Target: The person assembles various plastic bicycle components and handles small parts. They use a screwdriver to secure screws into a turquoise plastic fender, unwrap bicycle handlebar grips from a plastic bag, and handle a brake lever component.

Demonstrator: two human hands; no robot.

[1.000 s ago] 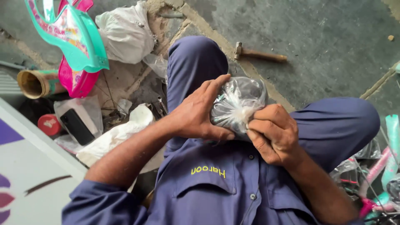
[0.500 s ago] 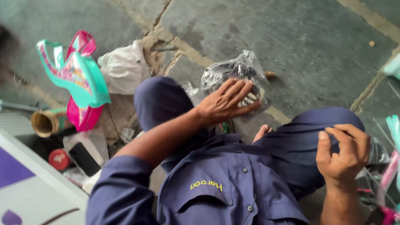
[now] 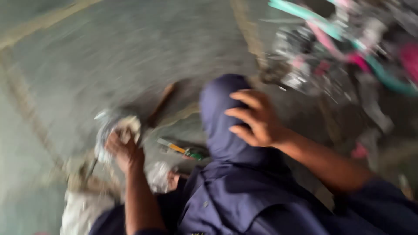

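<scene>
- Floor (image 3: 130, 48) of grey concrete fills the view from 9 o'clock round to 12 o'clock, rough and speckled, crossed by pale joint lines; this is the widest open stretch.
- Blur smears the whole view, so fine detail is hard to read.
- Left hand (image 3: 124, 150), at 8 o'clock, is closed round a clear plastic bag (image 3: 114, 130), fingers wrapped over its lower side.
- The plastic bag is crinkled, see-through and rounded, with small pale pieces inside; it sits just above the floor, and no long axis or pointing direction can be made out.
- Right hand (image 3: 254, 119), near centre, lies palm down on a raised knee (image 3: 224, 117) in dark blue cloth, fingers spread apart and pointing towards 9 o'clock, gripping nothing.
- A wooden handle (image 3: 162, 102) lies on the floor just beyond the bag, running from 7 o'clock up to 1 o'clock.
- A slim yellow and green tool (image 3: 180, 150) lies between the left hand and the knee, its length running 10 o'clock to 4 o'clock.
- A small crumpled clear wrapper (image 3: 159, 176) lies just beside the left forearm.
- At 2 o'clock a tangle of teal and pink bicycle parts (image 3: 344, 48) crowds the edge, leaving little room there.
- A whitish sack (image 3: 80, 211) sits at 7 o'clock by the lower border.
</scene>
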